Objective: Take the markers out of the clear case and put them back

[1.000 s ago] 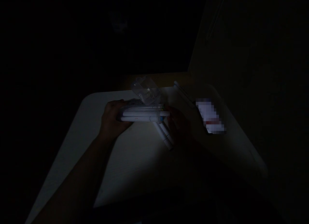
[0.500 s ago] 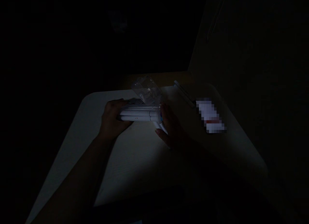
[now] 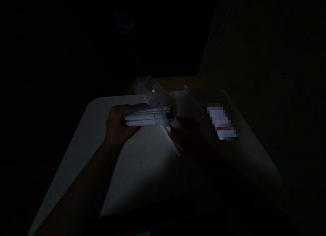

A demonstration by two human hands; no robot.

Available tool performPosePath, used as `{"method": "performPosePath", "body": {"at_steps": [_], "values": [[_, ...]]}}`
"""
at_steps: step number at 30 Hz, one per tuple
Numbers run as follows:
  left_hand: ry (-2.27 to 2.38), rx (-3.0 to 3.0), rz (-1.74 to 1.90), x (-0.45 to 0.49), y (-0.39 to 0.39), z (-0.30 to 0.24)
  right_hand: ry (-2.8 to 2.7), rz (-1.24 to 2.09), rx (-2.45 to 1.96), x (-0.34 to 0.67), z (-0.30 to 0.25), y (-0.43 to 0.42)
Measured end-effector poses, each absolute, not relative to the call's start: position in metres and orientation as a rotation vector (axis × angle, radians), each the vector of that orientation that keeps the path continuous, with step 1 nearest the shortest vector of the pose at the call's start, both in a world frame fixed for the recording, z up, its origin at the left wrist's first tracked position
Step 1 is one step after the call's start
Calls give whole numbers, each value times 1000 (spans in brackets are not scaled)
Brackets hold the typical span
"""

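My left hand (image 3: 118, 124) is wrapped round the base of a clear plastic marker case (image 3: 145, 115), which lies on its side. Several white markers (image 3: 145, 121) fill the case, their coloured ends showing at its right-hand opening. The clear lid (image 3: 150, 89) stands hinged open on the far side. Just right of the opening is my right hand (image 3: 187, 134), in deep shadow with thumb and fingers apart and nothing visible between them. Below the opening, loose white markers (image 3: 173, 144) lie slanted on the table, close to my right thumb and partly hidden.
A lit phone (image 3: 222, 122), its screen blurred out, lies on the right of the white table (image 3: 134, 175). Beside it are white markers (image 3: 194, 98) lying slantwise. A wall (image 3: 254, 59) rises on the right. The surroundings are very dark.
My right hand has drawn back to the right from the case's opening, uncovering the coloured marker ends. The case and its lid have shifted slightly left.
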State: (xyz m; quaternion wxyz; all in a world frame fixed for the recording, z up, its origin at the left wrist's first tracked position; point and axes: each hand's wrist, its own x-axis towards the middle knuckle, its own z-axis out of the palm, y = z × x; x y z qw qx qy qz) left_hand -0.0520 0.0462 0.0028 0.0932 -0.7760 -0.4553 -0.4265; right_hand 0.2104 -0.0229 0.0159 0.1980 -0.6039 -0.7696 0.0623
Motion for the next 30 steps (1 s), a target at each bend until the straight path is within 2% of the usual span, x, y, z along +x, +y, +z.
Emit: {"method": "performPosePath", "body": {"at_steps": [18,23,30], "values": [[-1422,-2327,-1226,-51,46,2,-2317,242,-1700,212,25,-24],[-1393,-2332,-1222,-51,47,1,-2271,291,-1823,216,30,-20],[-1329,-2327,-1236,-54,48,-1,-2024,175,-2052,237,27,-12]]}}
